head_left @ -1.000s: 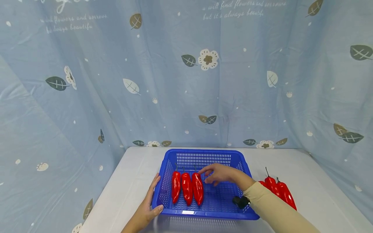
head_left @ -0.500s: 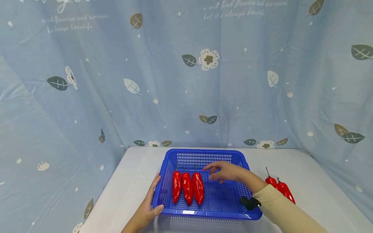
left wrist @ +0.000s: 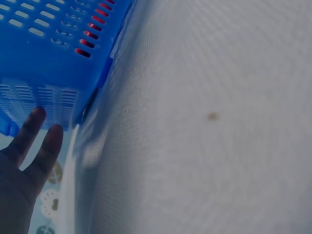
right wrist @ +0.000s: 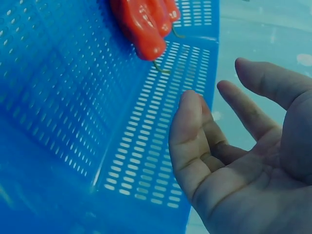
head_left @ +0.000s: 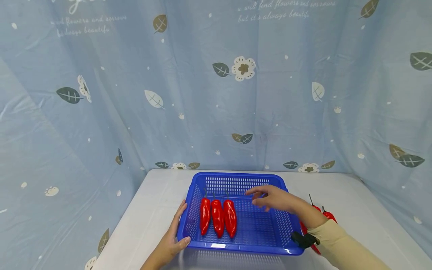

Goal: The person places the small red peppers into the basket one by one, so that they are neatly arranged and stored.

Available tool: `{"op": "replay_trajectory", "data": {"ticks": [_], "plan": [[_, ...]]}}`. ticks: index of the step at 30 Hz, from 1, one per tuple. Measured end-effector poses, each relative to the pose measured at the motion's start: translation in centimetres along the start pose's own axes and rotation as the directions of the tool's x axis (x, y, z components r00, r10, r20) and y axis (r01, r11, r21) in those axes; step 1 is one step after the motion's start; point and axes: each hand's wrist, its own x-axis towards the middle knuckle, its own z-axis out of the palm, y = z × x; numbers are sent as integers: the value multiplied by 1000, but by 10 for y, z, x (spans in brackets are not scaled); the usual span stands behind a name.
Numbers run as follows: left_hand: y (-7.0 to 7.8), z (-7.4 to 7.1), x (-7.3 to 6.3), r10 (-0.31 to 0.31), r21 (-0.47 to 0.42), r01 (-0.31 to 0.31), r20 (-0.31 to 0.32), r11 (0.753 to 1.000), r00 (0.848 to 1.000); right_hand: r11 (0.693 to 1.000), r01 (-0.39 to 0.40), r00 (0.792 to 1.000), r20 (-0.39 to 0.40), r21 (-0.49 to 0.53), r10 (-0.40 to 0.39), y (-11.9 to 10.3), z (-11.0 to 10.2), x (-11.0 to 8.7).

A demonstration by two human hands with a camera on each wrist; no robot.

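A blue plastic basket (head_left: 258, 248) with slotted walls holds three shiny red chili peppers (head_left: 218, 218) side by side in its left half, stems pointing to the back. My left hand (head_left: 170, 240) rests against the basket's near left corner. Its fingers lie straight along the outer left wall and the thumb at the front. In the left wrist view two fingertips (left wrist: 38, 114) overlap the slotted wall. Over the right half of the basket hovers my right hand (head_left: 275, 198), holding nothing, its fingers loosely bent. The right wrist view shows a gap between this hand and the peppers (right wrist: 146, 24).
More red chili peppers (head_left: 329, 215) lie on the white table (head_left: 351, 195) right of the basket, partly hidden by my right forearm. A blue patterned curtain (head_left: 270, 112) encloses the table at the back and sides.
My right hand has drawn away to the right from the rightmost pepper in the basket, its forearm now covering more of the peppers outside. The left hand and the basket's peppers stay put.
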Motion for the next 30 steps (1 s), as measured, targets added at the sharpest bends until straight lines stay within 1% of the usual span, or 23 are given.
{"op": "replay_trajectory", "data": {"ticks": [4,7,13,17,23,30], "plan": [[-1,0,-1,17,-1,-17,4,1000,1000,1000,5,1000,-10,12,-5,1,-6,-8],[-2,1,-1,18,8,-18,2,1000,1000,1000,4,1000,-17,27,-4,4,-13,-13],[-1,0,0,-1,18,1,-4,1000,1000,1000,-9,999,-50,22,10,15,-26,-21],[1,-1,1,-22,21,22,-7,1000,1000,1000,-2,999,-51,22,3,19,-31,-25],[1,-1,2,-3,24,4,-8,1000,1000,999,9,999,-40,33,-7,23,-36,-32],[-1,0,1,-1,14,1,-3,1000,1000,999,18,998,-56,39,-15,26,-39,-40]]}}
